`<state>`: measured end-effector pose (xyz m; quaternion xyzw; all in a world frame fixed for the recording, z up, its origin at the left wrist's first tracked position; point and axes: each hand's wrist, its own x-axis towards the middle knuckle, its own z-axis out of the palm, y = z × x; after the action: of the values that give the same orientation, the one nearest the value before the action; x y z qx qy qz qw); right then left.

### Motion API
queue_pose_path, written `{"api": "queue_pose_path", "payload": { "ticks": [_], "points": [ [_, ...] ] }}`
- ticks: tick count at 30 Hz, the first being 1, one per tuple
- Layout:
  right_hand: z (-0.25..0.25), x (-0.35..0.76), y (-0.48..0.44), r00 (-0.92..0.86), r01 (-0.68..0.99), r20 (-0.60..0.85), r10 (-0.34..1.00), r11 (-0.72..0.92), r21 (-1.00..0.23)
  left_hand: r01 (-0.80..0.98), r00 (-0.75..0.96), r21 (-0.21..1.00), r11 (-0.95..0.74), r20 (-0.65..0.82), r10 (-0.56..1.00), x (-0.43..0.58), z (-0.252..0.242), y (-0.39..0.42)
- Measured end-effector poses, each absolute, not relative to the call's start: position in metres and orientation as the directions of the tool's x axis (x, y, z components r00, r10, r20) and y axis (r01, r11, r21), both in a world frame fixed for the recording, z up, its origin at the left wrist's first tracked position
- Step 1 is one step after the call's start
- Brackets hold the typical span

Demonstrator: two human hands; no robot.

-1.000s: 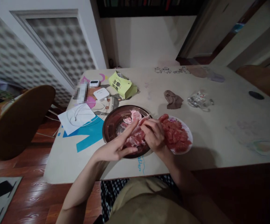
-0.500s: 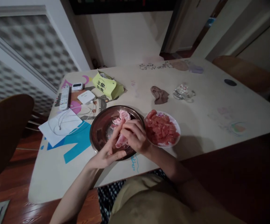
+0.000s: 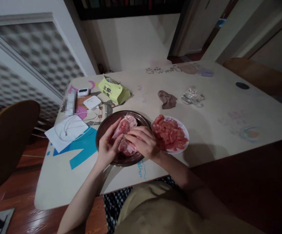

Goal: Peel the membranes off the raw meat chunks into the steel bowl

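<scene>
Over a dark metal bowl [image 3: 102,130] both hands work at a piece of raw meat [image 3: 124,127], pink with whitish fat or skin. My left hand [image 3: 109,144] grips its left side, thumb bent in toward the middle. From the right, my right hand [image 3: 143,141] closes its fingertips on the same meat near the left thumb; the fingers hide what they pinch. More pinkish meat shows beneath the hands in the bowl. Right beside the bowl, a white plate [image 3: 186,132] holds a heap of red raw meat pieces [image 3: 170,135].
Behind the bowl lie a yellow-green packet [image 3: 114,91], a white box [image 3: 92,102] with a cable and a small white device [image 3: 83,92]. A brown cloth [image 3: 167,99] and a clear plastic thing [image 3: 192,96] lie farther right. White paper [image 3: 66,131] is at left, near a chair [image 3: 11,139].
Both hands have shifted on the meat. My left hand has turned more upright, and the meat now lies opened wider, its red side showing. The view has shifted slightly.
</scene>
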<state>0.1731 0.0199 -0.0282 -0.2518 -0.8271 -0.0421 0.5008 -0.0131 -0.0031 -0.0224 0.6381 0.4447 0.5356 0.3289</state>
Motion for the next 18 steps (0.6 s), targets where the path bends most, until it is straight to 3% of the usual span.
{"api": "queue_pose_path", "payload": {
  "ticks": [5, 10, 13, 18],
  "points": [
    [-0.026, 0.174, 0.018, -0.395, 0.513, 0.844, 0.364, 0.849, -0.126, 0.311, 0.044, 0.829, -0.466, 0.477, 0.878, -0.01, -0.021, -0.008],
    [-0.029, 0.174, 0.019, -0.326, 0.505, 0.874, 0.36, 0.848, -0.161, 0.42, 0.04, 0.736, -0.53, 0.569, 0.822, -0.006, -0.02, -0.012],
    [-0.03, 0.176, 0.019, -0.304, 0.492, 0.886, 0.351, 0.854, -0.17, 0.441, -0.02, 0.729, -0.524, 0.591, 0.806, -0.004, -0.019, -0.014],
    [-0.032, 0.18, 0.017, -0.294, 0.484, 0.904, 0.31, 0.864, -0.139, 0.425, 0.038, 0.66, -0.619, 0.67, 0.741, -0.003, -0.019, -0.015]
  ]
}}
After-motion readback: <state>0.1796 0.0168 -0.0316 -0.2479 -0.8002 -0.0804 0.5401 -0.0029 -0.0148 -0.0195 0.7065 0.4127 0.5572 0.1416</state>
